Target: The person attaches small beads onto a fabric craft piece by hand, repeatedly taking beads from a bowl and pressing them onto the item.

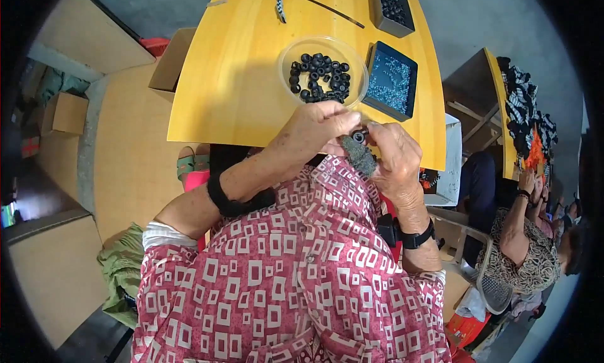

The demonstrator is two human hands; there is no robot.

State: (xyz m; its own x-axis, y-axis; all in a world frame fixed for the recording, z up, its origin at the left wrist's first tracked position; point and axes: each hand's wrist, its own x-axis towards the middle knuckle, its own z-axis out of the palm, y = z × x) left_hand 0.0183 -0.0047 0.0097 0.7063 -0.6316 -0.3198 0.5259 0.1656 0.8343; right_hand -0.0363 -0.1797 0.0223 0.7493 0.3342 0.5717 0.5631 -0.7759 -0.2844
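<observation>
Close to my body at the table's near edge, both hands meet around a small dark grey-green knitted piece (359, 156). A black round bead (359, 136) with a hole sits at its upper end, between my fingers. My right hand (397, 158) is closed on the knitted piece, its thumb and fingers beside the bead. My left hand (322, 129) pinches just above and left of the bead; what lies between those fingertips is hidden. Just beyond them stands a clear round tub (289, 48) holding many black round beads (319, 77).
On the yellow table (233, 73) are a black tray (410, 102) of tiny shiny pale beads, a grey box (395, 28) of black pieces, and a thin dark rod (327, 11). A white bin (452, 155) stands right of the table. Farther right, another person (525, 250) handles orange material.
</observation>
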